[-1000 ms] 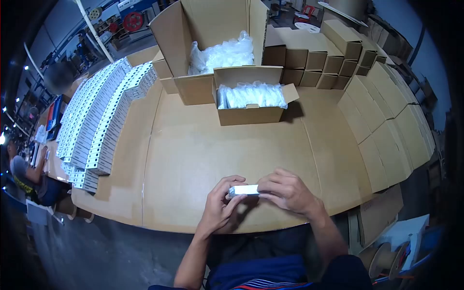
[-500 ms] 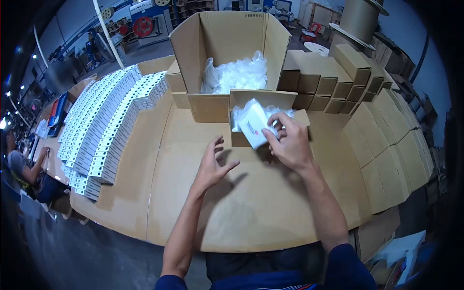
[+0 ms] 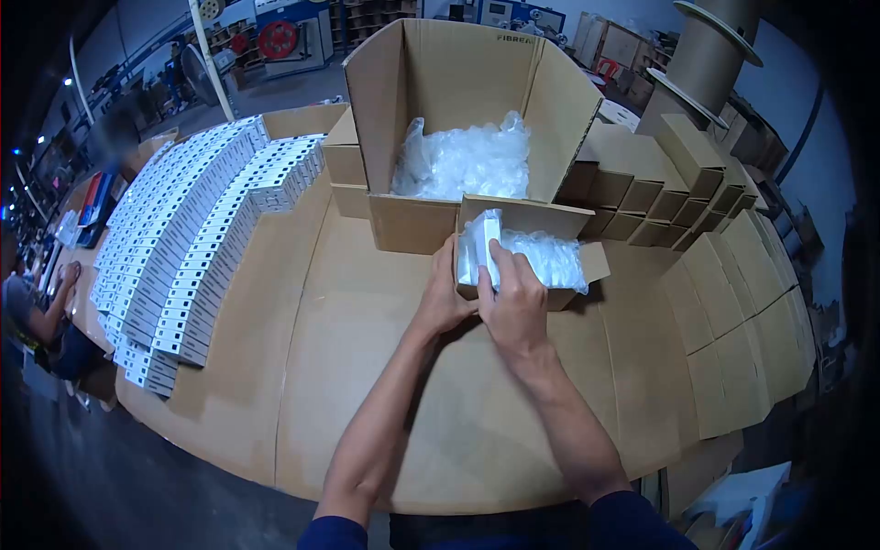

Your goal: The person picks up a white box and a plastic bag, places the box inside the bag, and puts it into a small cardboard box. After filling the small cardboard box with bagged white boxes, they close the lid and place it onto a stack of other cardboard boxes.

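A small open cardboard box (image 3: 561, 301) lined with bubble wrap (image 3: 550, 260) stands in front of a large carton. In my right hand (image 3: 515, 307) is a white box (image 3: 490, 240), held upright at the left end of the small cardboard box, its lower part hidden inside. My left hand (image 3: 445, 295) grips the left side of the small cardboard box, thumb across the front and fingers along the side. The bubble wrap fills the rest of the small box and bulges over its front edge.
The large open carton (image 3: 467, 73) holds a heap of bubble wrap (image 3: 463, 160). Rows of white boxes (image 3: 183, 247) are stacked at the left. Folded cardboard boxes (image 3: 642, 188) and more cartons (image 3: 742, 321) line the right. A person (image 3: 46, 316) sits far left.
My right hand has moved the white box left and turned it upright into the small cardboard box. The left hand, open before, has come up and taken hold of that box's side.
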Demonstrator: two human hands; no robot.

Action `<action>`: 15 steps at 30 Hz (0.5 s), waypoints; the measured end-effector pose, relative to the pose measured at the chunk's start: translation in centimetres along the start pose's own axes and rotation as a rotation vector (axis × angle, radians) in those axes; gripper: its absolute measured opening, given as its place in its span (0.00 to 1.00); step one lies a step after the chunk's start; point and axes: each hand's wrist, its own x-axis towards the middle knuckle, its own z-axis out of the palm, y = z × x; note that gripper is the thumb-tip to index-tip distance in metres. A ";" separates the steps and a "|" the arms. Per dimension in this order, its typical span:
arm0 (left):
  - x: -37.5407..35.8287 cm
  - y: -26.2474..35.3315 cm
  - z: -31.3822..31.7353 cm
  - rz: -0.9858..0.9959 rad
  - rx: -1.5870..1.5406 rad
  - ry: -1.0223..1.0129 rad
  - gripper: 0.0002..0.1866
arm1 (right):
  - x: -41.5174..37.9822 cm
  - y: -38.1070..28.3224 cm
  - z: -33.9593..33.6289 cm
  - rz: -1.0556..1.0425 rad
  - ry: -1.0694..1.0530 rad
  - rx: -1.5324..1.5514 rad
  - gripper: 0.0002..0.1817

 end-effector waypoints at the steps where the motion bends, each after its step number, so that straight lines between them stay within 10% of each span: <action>1: 0.0 0.3 0.2 -0.003 0.060 0.029 0.65 | 0.2 -0.1 0.2 0.012 -0.013 -0.021 0.21; 15: 0.0 -0.3 0.3 -0.096 -0.005 0.013 0.64 | 4.9 0.7 1.6 0.128 -0.328 -0.146 0.12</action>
